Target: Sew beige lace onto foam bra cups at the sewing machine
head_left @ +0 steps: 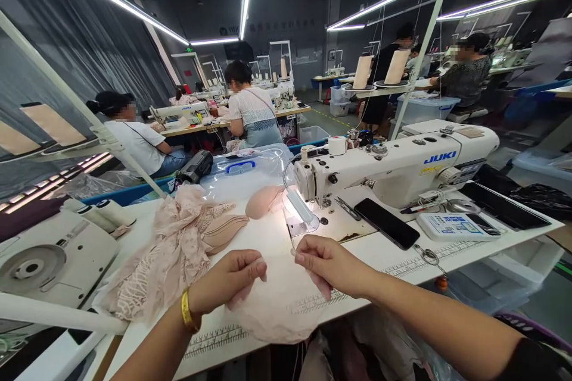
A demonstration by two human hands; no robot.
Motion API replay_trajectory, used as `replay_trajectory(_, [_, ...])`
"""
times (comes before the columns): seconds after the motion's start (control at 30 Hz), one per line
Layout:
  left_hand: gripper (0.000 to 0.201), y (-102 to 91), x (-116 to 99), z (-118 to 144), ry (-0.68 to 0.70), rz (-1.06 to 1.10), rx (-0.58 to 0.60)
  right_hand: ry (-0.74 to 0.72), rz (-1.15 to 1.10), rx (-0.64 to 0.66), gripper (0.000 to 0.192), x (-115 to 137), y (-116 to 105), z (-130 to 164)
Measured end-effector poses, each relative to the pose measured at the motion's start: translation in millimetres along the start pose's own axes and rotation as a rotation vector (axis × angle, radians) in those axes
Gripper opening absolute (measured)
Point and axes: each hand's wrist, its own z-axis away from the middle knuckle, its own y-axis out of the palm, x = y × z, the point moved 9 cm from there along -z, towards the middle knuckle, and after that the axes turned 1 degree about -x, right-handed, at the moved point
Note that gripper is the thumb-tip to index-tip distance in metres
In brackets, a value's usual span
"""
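Observation:
My left hand (232,278), with a gold bangle on the wrist, pinches one side of a pale pink bra piece (277,303) that lies on the white table (250,336). My right hand (328,262) pinches its other side, just in front of the needle of the white JUKI sewing machine (397,169). The fabric hangs partly over the table's front edge. A heap of pink lace pieces and foam cups (179,244) lies to the left of my hands.
A black phone (386,223), small snips (346,207) and a control panel (453,226) lie right of the needle. Another machine (49,256) stands at far left. Several people sit sewing at benches behind. Thread cones (361,71) stand on a rack.

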Motion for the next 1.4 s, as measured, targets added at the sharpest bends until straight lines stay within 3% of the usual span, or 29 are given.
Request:
replay_trajectory(0.07, [0.049, -35.0, -12, -18, 0.100, -0.279, -0.219, -0.008, 0.016, -0.050, 0.025, -14, -7, -18])
replay_trajectory(0.17, [0.038, -72.1, -19, -58, 0.135, -0.456, -0.465, -0.103, 0.111, -0.149, 0.026, -27, -25, -45])
replay_trajectory(0.27, [0.051, -86.1, -13, -99, 0.109, -0.552, -0.582, -0.162, 0.110, -0.163, 0.029, -35, -35, -59])
replay_trajectory(0.37, [0.047, -89.5, -5, -123, 0.063, -0.603, -0.634, -0.186, 0.090, -0.162, 0.029, -37, -40, -59])
replay_trajectory(0.47, [0.033, -101.9, -6, -122, 0.000, -0.616, -0.716, -0.186, 0.057, -0.157, 0.029, -36, -40, -58])
replay_trajectory(0.6, [0.033, -123.0, -22, -88, -0.028, -0.548, -0.821, -0.146, 0.003, -0.165, 0.034, -36, -45, -60])
replay_trajectory(0.7, [0.036, -106.6, -35, -62, 0.031, -0.395, -0.652, -0.113, -0.038, -0.178, 0.035, -36, -49, -60])
replay_trajectory(0.77, [0.042, -70.3, -40, -52, 0.085, -0.176, -0.356, -0.103, -0.063, -0.168, 0.039, -36, -49, -58])
replay_trajectory(0.83, [0.038, -37.8, -47, -39, 0.128, -0.140, -0.187, -0.102, -0.084, -0.151, 0.046, -35, -48, -55])
replay_trajectory(0.93, [0.028, -9.3, -47, -29, 0.142, -0.273, -0.136, -0.110, -0.103, -0.126, 0.055, -35, -46, -51])
replay_trajectory(1.03, [0.023, 1.9, -41, -27, 0.129, -0.419, -0.152, -0.152, -0.062, -0.129, 0.044, -28, -42, -39])
replay_trajectory(1.1, [0.024, -0.6, -49, -22, 0.189, -0.463, -0.230, -0.225, 0.088, -0.170, 0.028, -11, -38, -25])
replay_trajectory(1.2, [0.049, -5.5, -84, -8, 0.402, -0.389, -0.308, -0.435, 0.500, -0.144, 0.012, 34, -14, 5])
replay_trajectory(1.3, [0.058, 6.1, -107, -5, 0.437, -0.206, -0.072, -0.651, 0.783, 0.007, 0.017, 77, 16, 33])
replay_trajectory(1.4, [0.032, 17.4, -105, -9, 0.337, -0.091, 0.154, -0.740, 0.873, -0.023, 0.014, 104, 15, 44])
